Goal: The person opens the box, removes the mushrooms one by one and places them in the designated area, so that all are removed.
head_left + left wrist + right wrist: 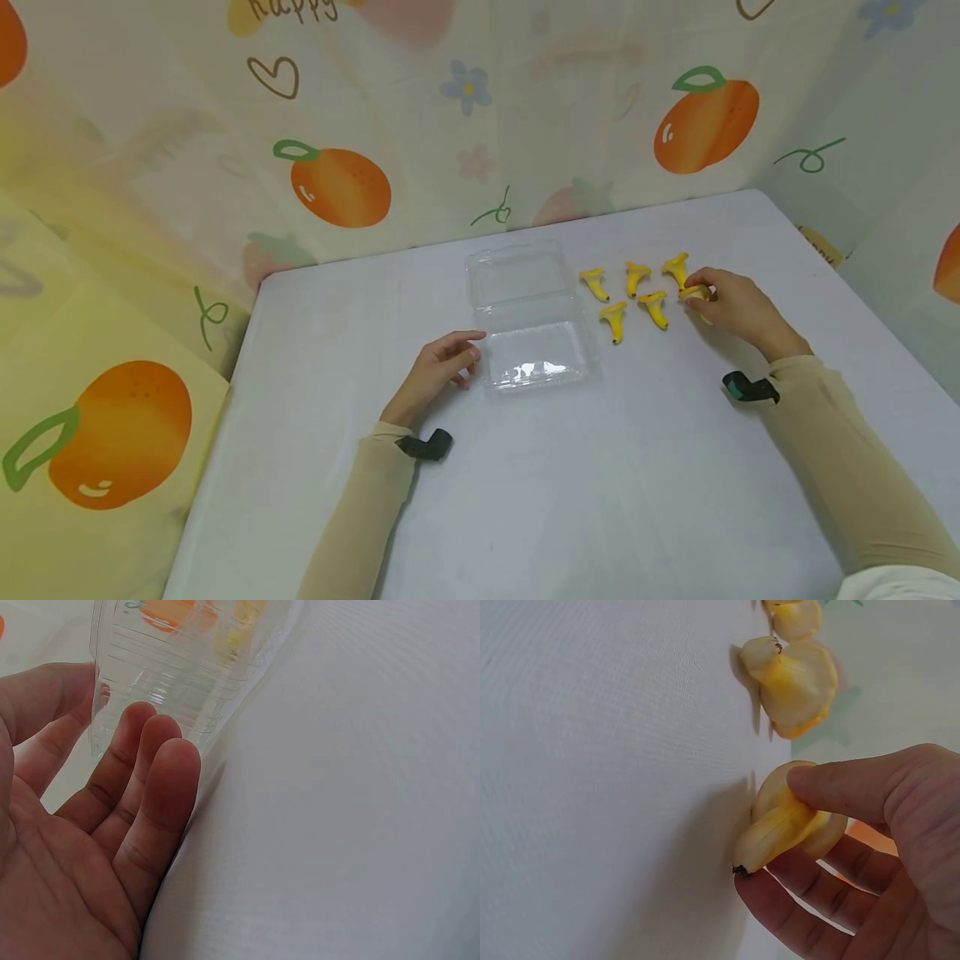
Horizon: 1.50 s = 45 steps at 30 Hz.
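In the head view my right hand [735, 308] is at the right of the table, pinching a yellow mushroom [780, 832] between thumb and fingers. The right wrist view shows its pale cap and its stem with a dark tip. My left hand [438, 371] is beside a hinged clear plastic box [536, 354], its fingertips right at the box's left edge. The box lies with its lid [517, 279] folded back, away from me. Loosely bent fingers [169, 787] show close to the box wall in the left wrist view.
Several more yellow mushrooms, among them a near one [613, 321] and a far one [676, 268], lie between the box and my right hand. A white cloth covers the table [562, 500]. Fruit-printed curtains [562, 125] hang along its back and sides.
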Each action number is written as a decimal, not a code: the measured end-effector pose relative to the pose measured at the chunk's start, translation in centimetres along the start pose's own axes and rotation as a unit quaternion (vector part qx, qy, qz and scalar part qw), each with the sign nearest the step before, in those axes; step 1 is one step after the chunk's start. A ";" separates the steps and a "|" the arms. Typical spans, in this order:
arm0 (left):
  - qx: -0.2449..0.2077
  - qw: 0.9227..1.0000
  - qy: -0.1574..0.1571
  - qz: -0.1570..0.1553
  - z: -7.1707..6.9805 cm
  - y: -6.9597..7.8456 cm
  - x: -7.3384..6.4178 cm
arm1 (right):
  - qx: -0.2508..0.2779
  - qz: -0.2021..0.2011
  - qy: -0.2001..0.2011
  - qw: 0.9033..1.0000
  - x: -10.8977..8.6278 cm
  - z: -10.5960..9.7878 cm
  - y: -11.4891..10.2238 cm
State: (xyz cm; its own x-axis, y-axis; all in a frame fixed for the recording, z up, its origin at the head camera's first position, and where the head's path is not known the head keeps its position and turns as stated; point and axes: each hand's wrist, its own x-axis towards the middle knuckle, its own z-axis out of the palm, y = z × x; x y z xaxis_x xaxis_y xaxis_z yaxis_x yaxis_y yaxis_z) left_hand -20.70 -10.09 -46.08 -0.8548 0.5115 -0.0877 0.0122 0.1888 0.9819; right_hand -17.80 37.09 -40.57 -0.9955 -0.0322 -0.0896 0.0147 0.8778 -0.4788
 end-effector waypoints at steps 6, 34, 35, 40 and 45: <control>0.001 1.000 0.004 0.003 0.0 0.0 -0.1 | 0.003 0.015 -0.007 1.000 0.1 0.2 0.1; -0.015 1.000 0.007 0.001 0.1 0.1 -0.1 | 0.020 0.054 -0.043 0.997 0.2 -0.1 -0.2; -0.015 1.000 0.007 0.002 0.1 0.1 -0.1 | 0.019 0.055 -0.044 0.997 0.2 -0.1 -0.2; -0.016 1.000 0.003 0.004 0.0 0.1 -0.1 | 0.019 0.057 -0.047 0.997 0.2 0.0 -0.1; -0.018 1.000 0.002 0.005 0.0 0.1 -0.1 | 0.018 0.059 -0.049 0.997 0.1 0.0 -0.3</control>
State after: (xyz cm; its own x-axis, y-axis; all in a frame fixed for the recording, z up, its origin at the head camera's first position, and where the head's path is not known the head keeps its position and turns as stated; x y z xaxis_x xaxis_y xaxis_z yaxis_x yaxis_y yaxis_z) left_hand -20.64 -10.08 -45.99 -0.8564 0.5104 -0.0774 0.0016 0.1526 0.9883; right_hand -17.89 36.78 -40.43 -0.9729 0.0222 -0.2303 0.1360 0.8601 -0.4917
